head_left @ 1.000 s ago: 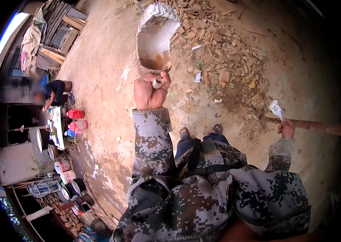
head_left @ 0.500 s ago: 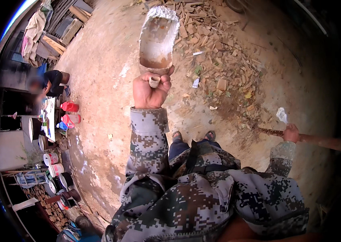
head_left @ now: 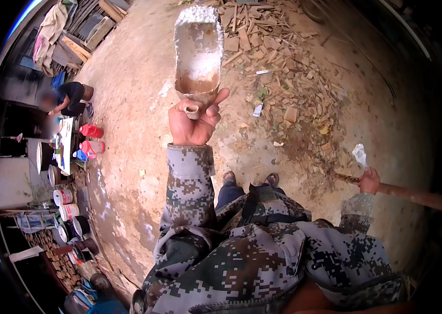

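Observation:
My left hand (head_left: 193,123) is held out in front of me, closed round the short hollow handle of a scoop (head_left: 198,65). The scoop is long and open-topped, with white residue caked on its rim and inside and brown stains near the handle. One finger sticks out beside the handle. Lower down on the right, my right hand (head_left: 369,180) is closed on a small tool with a whitish, crusted end (head_left: 359,155); its handle is hidden in the fist. A long brown pole (head_left: 419,197) passes behind that hand; I cannot tell whether they touch.
Broken wood scraps (head_left: 283,63) lie heaped on the earthen ground ahead. On the left, a person (head_left: 70,98) bends by a low white table (head_left: 66,144), with red flasks (head_left: 92,148) beside it. Several buckets (head_left: 68,211) and stacked firewood (head_left: 64,269) stand nearer along the wall.
The scoop and my left hand have shifted slightly left, and the extended finger has opened out from the grip. My right hand has moved a little left and nearer with the white-ended tool.

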